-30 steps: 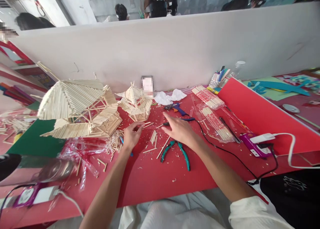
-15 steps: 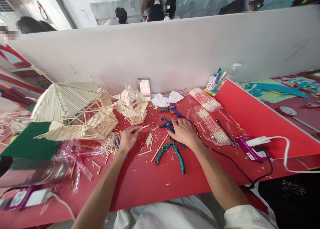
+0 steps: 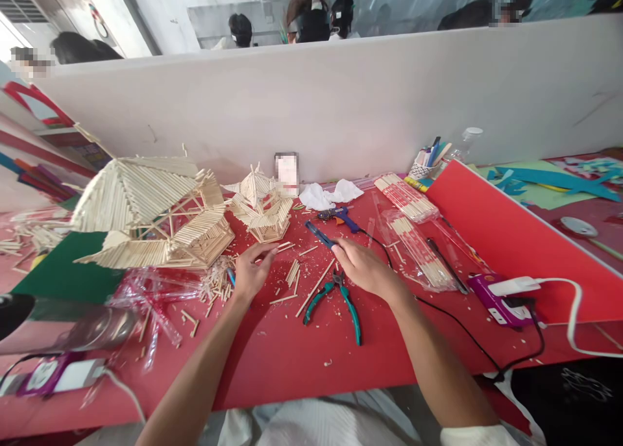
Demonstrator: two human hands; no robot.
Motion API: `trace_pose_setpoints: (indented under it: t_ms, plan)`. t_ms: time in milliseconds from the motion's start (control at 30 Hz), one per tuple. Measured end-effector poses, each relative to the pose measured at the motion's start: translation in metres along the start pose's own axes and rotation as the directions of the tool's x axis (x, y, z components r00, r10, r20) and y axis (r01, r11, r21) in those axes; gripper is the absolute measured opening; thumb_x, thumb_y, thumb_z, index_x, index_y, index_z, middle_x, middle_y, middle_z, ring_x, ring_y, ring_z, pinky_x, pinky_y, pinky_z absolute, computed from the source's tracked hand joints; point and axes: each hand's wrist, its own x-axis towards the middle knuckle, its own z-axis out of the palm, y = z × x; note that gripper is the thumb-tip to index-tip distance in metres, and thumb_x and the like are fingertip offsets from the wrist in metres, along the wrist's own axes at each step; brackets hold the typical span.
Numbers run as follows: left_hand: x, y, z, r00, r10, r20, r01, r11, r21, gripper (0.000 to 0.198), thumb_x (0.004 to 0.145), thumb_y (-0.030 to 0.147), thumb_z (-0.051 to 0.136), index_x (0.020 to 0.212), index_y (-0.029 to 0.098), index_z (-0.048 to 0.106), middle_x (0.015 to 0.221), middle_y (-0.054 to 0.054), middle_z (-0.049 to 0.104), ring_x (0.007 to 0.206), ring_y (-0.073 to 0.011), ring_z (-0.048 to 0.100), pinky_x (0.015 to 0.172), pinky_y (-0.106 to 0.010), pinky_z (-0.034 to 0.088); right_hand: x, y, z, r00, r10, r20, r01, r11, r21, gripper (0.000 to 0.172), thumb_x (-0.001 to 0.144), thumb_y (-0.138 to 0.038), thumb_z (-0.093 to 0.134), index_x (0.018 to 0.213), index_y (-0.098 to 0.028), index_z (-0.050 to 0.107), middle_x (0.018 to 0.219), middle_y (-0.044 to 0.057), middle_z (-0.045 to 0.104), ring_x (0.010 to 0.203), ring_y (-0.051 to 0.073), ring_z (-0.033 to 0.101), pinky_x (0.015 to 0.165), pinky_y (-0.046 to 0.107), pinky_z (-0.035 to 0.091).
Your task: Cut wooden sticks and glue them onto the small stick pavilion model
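Note:
My left hand (image 3: 249, 271) rests on the red table (image 3: 292, 348), thumb and forefinger pinched on the end of a thin wooden stick (image 3: 281, 245). Loose cut sticks (image 3: 293, 272) lie scattered just right of it. My right hand (image 3: 364, 267) is closed around a blue glue gun (image 3: 318, 234), whose front end pokes out toward the small stick model (image 3: 260, 206). Teal-handled pliers (image 3: 341, 298) lie just below my right hand. A large stick-built roof model (image 3: 156, 212) stands to the left.
A second blue glue gun (image 3: 341, 217), white tissue (image 3: 331, 191) and packets of sticks (image 3: 413, 225) lie behind. A purple power strip (image 3: 496, 291) with cords sits at right beside a raised red board (image 3: 511, 232). A white partition (image 3: 341, 102) backs the table; other people sit beyond.
My right hand reached over the glue gun, closed on it and drew it slightly toward me. My left hand stayed by the sticks.

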Motion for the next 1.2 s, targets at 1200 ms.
trace_pose_setpoints:
  t_ms: [1200]
  plan:
    - [-0.002,0.001,0.003,0.988,0.147,0.048,-0.148,0.988,0.029,0.016,0.093,0.027,0.063,0.097,0.022,0.078,0.087,-0.003,0.076,0.074,-0.0151,0.069,0.073,-0.028,0.054,-0.002,-0.022,0.017,0.981,-0.193,0.029,0.188,0.976,0.109,0.038,0.108,-0.037,0.033,0.115,-0.021,0.066,0.098,0.006,0.071,0.082,0.019,0.065,0.069,0.027,0.038]
